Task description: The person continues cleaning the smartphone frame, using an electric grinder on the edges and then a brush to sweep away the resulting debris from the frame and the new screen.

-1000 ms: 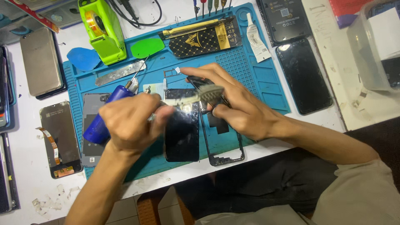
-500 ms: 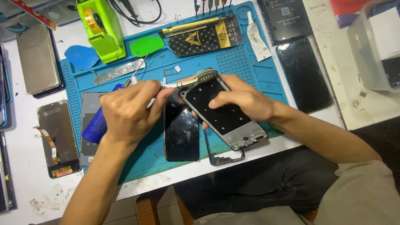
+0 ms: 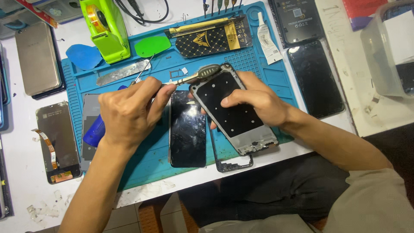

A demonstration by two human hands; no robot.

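Phone frame (image 3: 235, 113): raised and tilted over the blue mat (image 3: 258, 71), a second ago hidden under the hands
Right hand (image 3: 258, 101): closed round the frame, thumb on its dark face
Left hand (image 3: 129, 113): fingers pinched on a thin tool (image 3: 189, 78), tip now at the frame's top corner
Black screen (image 3: 187, 129): flat, unmoved, between the hands
Change: work has turned to the frame's upper edge

Worked over a blue mat (image 3: 258, 69); black frame (image 3: 233, 112) dotted white, lime green tape dispenser (image 3: 105, 28), black-and-gold patterned box (image 3: 211, 39).
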